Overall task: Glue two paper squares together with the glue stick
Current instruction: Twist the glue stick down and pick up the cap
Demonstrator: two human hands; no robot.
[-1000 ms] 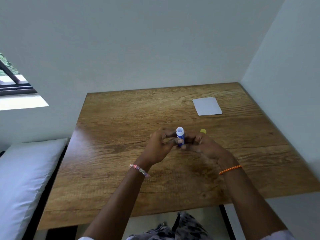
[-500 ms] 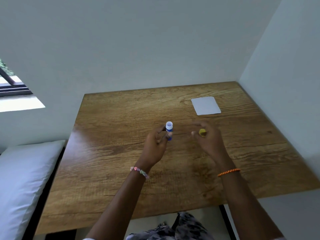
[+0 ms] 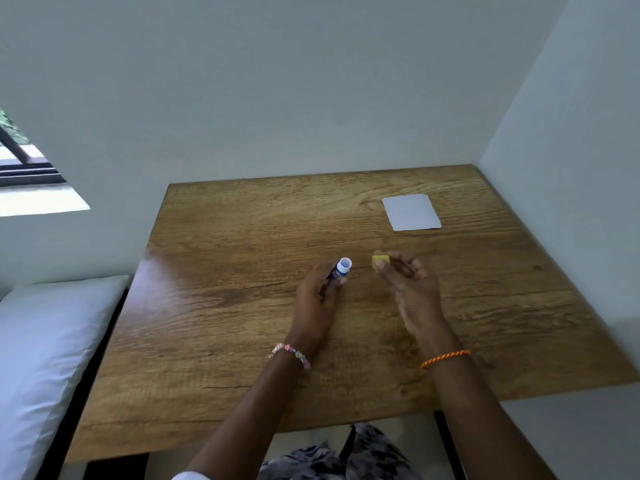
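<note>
My left hand [image 3: 317, 299] holds the blue glue stick [image 3: 341, 268] over the middle of the wooden table [image 3: 225, 306], its open white end tilted up and away from me. To its right, my right hand [image 3: 412, 289] pinches the yellow cap [image 3: 380, 261] between thumb and fingertips, a short gap from the stick. White paper [image 3: 411, 212] lies flat at the far right of the table, looking like one stack with edges aligned; I cannot tell how many sheets it holds.
The table stands in a corner, with a wall behind it and another along its right side. A white pillow [image 3: 45, 358] lies on a surface left of the table. A window [image 3: 20, 161] is at the far left.
The two hands were together on the glue stick; they have drawn apart, the right one taking the yellow cap off to the right while the left keeps the uncapped stick.
</note>
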